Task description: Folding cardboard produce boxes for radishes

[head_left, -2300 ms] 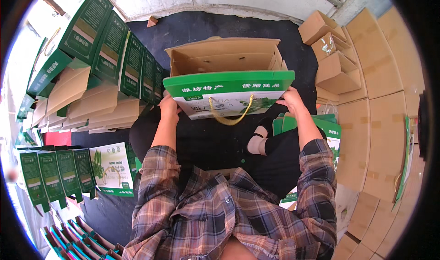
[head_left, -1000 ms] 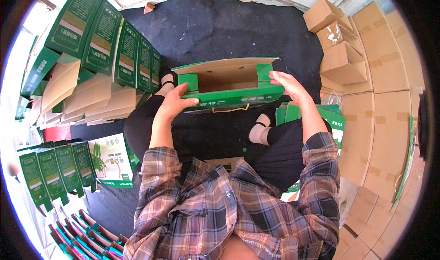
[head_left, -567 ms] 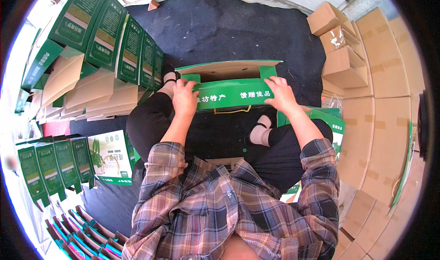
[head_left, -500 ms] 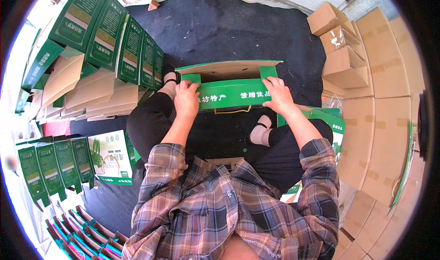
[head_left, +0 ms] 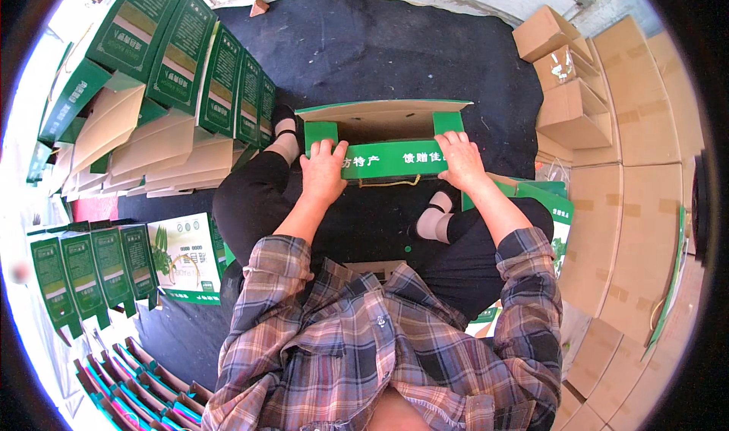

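A green cardboard gift box (head_left: 389, 160) with pale lettering stands between my feet, its top open toward me. Its far flap (head_left: 383, 112) is raised and shows brown board inside, and small green side flaps stand at both ends. My left hand (head_left: 325, 171) grips the near flap at its left part, fingers bent over the upper edge. At the right end of that flap, my right hand (head_left: 462, 161) holds on the same way, thumb low on the front. A yellowish cord handle (head_left: 391, 181) hangs below the near flap.
Large green boxes (head_left: 182, 59) with open brown flaps line the left; smaller green boxes (head_left: 80, 279) and a white-faced box (head_left: 184, 256) sit below them. Brown cartons (head_left: 573, 112) are stacked at the right. A green box (head_left: 547, 199) lies beside my right knee. Black cloth (head_left: 395, 44) covers the floor.
My left hand has slid a little to the right along the near flap. The flap's upper edge has tipped slightly toward me, showing more of the box's inside. My right hand keeps its hold.
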Tool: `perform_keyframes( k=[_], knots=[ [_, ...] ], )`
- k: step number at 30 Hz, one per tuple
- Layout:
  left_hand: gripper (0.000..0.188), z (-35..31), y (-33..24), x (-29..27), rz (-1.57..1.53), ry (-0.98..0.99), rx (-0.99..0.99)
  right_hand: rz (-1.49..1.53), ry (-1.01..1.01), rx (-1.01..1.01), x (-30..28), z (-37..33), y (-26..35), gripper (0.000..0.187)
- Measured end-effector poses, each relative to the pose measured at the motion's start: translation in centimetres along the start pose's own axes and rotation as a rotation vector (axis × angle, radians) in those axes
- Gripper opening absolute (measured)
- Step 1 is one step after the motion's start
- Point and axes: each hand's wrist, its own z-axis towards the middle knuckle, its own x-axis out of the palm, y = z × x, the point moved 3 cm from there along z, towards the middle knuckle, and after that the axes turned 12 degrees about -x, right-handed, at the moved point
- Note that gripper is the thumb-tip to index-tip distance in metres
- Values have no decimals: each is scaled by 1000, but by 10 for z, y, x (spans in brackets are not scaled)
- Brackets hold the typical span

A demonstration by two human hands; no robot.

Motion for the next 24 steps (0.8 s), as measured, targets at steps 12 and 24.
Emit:
perform_keyframes(
  k=[12,24],
  knots=[
    [73,1,-4,8,57,-167,61,-103,74,-4,7,0,3,91],
    [68,0,-18,19,-70,-58,248,68,159,57,-3,4,-2,83]
  ],
)
